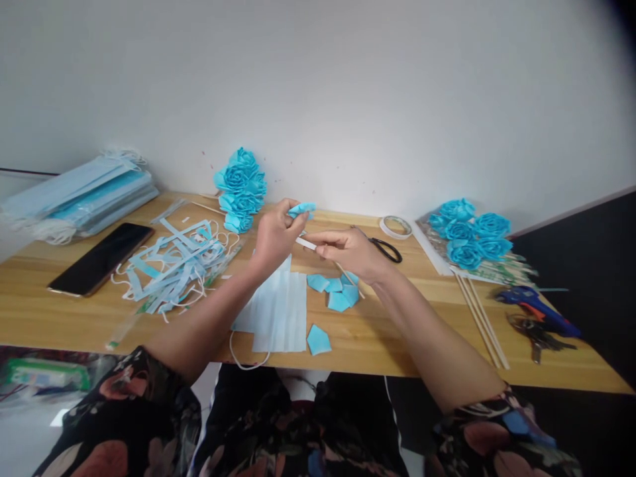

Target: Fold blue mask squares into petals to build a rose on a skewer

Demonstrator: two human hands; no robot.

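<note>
My left hand (pixel 275 235) is raised over the wooden table (pixel 387 338), its fingers pinched on a small blue folded petal piece (pixel 301 210). Just to its right, my right hand (pixel 350 250) is closed round a thin wooden stick (pixel 318 246) whose tip points at the petal piece. Below the hands lie a flattened blue face mask (pixel 278 311) and several cut blue petal pieces (pixel 335 291), one more (pixel 318 340) near the front edge.
Blue mask roses (pixel 241 189) lean on the wall; more roses (pixel 470 235) lie on a sheet at right. Mask stack (pixel 82 195), phone (pixel 102 258), strip scraps (pixel 173 265), scissors (pixel 385 249), tape roll (pixel 396 227), skewers (pixel 481 321), glue gun (pixel 536 308), keys (pixel 539 334).
</note>
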